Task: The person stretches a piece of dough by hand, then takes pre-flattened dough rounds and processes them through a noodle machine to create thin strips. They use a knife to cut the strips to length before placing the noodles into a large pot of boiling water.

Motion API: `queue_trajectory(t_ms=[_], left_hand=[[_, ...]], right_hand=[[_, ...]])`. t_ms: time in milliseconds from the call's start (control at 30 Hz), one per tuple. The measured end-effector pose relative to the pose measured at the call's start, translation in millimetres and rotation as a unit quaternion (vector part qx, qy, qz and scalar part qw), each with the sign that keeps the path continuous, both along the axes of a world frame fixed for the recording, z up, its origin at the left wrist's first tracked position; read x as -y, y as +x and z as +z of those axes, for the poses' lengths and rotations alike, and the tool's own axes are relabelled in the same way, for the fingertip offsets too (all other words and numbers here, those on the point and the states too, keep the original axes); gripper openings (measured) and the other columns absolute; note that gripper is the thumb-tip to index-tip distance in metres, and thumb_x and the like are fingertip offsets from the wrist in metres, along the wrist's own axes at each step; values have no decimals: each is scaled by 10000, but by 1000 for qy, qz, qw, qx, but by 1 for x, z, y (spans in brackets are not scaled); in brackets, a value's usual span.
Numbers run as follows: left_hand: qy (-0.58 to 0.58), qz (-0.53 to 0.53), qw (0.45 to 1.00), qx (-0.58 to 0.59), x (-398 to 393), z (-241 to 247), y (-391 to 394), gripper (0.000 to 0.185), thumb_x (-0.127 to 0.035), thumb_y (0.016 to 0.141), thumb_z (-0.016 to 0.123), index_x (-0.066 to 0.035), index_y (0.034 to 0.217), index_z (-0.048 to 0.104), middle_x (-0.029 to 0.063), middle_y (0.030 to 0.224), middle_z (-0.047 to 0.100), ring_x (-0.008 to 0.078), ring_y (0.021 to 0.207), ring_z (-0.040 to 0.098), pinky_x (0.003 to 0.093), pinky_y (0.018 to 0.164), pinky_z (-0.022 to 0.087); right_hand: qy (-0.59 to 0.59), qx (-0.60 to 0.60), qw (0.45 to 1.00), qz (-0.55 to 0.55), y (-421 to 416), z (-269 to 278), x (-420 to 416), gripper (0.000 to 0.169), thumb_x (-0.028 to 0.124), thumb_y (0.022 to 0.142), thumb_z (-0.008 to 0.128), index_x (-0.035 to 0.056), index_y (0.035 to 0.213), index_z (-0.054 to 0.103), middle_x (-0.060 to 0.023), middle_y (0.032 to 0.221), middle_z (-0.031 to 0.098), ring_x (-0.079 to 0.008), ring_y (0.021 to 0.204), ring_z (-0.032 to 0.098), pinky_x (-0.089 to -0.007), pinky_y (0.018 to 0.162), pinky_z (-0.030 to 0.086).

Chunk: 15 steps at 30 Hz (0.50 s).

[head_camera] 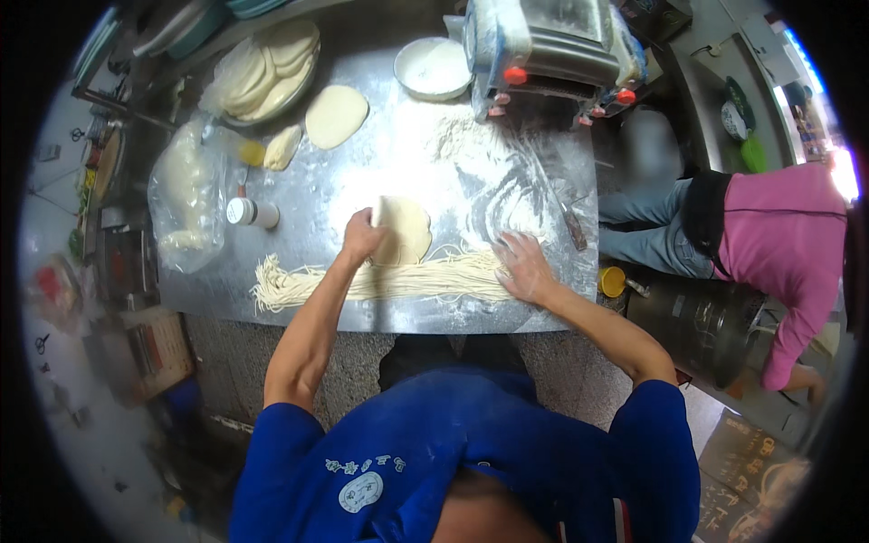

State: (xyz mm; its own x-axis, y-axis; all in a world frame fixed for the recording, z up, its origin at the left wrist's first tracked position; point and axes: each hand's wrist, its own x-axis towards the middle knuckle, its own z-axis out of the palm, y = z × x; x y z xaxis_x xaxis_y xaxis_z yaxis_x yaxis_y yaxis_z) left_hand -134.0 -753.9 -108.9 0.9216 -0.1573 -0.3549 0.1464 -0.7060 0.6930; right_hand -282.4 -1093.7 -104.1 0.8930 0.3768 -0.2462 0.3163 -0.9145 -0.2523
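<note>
A long bundle of fresh noodles [428, 279] lies along the near edge of the floured metal table [285, 197]. My left hand [364, 236] grips the left edge of a flat dough round [407, 231], just behind the noodles; a thin edge stands up beside its fingers, and I cannot tell whether it is dough or a tool. Spread fingers of my right hand [526, 266] rest on the right end of the noodles, partly hiding it. Another dough round [337, 117] and a small dough lump [283, 147] lie farther back.
A pasta machine [557, 54] stands at the back right beside a flour bowl [433, 68]. At left are a tray of dough rounds [271, 75], bagged dough [187, 197] and a white-capped jar [252, 213]. A knife [574, 227] lies at right. A co-worker [774, 217] bends beyond the table.
</note>
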Motion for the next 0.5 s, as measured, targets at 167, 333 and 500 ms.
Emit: queue_trajectory(t_ms=[167, 333, 500], left_hand=[[-302, 58, 948, -78, 120, 123, -10, 259, -88, 779, 660, 48, 995, 616, 91, 822, 638, 148, 704, 608, 298, 629, 512], [-443, -71, 891, 69, 192, 213, 4, 205, -189, 893, 656, 8, 950, 644, 59, 884, 632, 125, 793, 592, 271, 719, 475], [-453, -73, 848, 266, 206, 249, 33, 225, -189, 947, 605, 18, 1016, 658, 92, 1043, 633, 153, 903, 606, 287, 817, 486]], right_hand=[[525, -135, 824, -168, 64, 79, -48, 955, 109, 727, 738, 4, 1473, 151, -192, 1489, 258, -307, 1379, 304, -398, 1132, 309], [494, 129, 835, -205, 117, 216, -9, 327, 64, 833, 599, 19, 1156, 622, -105, 1034, 685, -203, 981, 646, -332, 880, 499], [354, 297, 880, -111, 205, 279, 109, 227, 107, 864, 627, 22, 1074, 645, -54, 877, 665, -121, 791, 604, -286, 706, 498]])
